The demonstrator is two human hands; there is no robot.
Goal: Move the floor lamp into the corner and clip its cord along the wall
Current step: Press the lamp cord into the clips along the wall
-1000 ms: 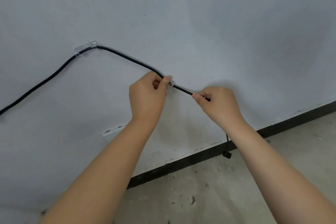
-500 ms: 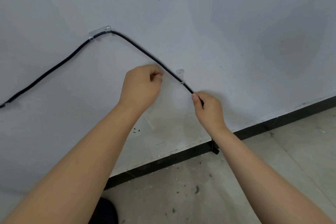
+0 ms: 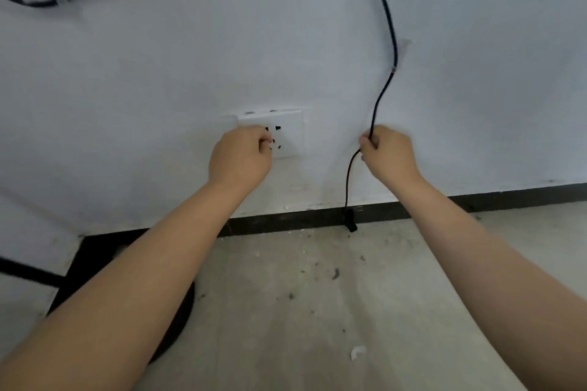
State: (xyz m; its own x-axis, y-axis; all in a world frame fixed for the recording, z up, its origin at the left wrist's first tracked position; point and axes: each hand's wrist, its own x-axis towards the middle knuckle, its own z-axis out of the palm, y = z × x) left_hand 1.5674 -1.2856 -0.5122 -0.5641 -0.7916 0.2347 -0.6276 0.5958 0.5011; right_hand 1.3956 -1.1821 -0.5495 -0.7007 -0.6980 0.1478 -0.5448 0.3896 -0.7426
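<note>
Nearest the camera, a dark round lamp base (image 3: 178, 320) sits on the dusty concrete floor (image 3: 317, 311) under the left forearm. Up at the wall (image 3: 190, 57), the left hand (image 3: 239, 155) is curled into a loose fist right in front of the white wall socket (image 3: 287, 133); whether it holds anything, I cannot tell. The right hand (image 3: 389, 154) pinches the black cord (image 3: 386, 82), plug (image 3: 349, 219) dangling at the black baseboard (image 3: 492, 197). Higher up, a clear clip (image 3: 401, 52) pins the cord to the wall.
</note>
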